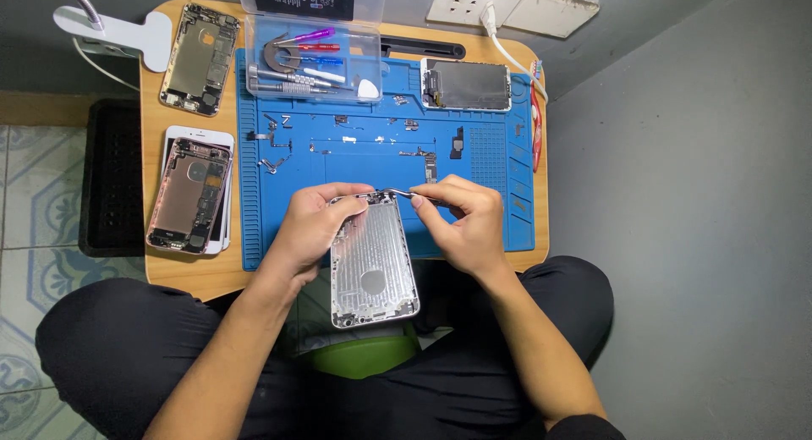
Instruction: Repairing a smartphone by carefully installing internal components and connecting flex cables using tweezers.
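My left hand [309, 228] grips the left edge of an empty silver phone housing [373, 262], held upright over my lap and the near edge of the blue work mat [381, 165]. My right hand [469, 220] pinches thin metal tweezers [404, 193] whose tips touch the housing's top edge. Small screws and phone parts [347, 140] lie scattered on the mat beyond the hands.
A clear tool box [313, 59] with screwdrivers sits at the mat's far edge, a screen assembly [467, 85] to its right. Two opened phones [201, 57] [190, 195] lie on the wooden table's left side. A white lamp base [118, 32] stands far left.
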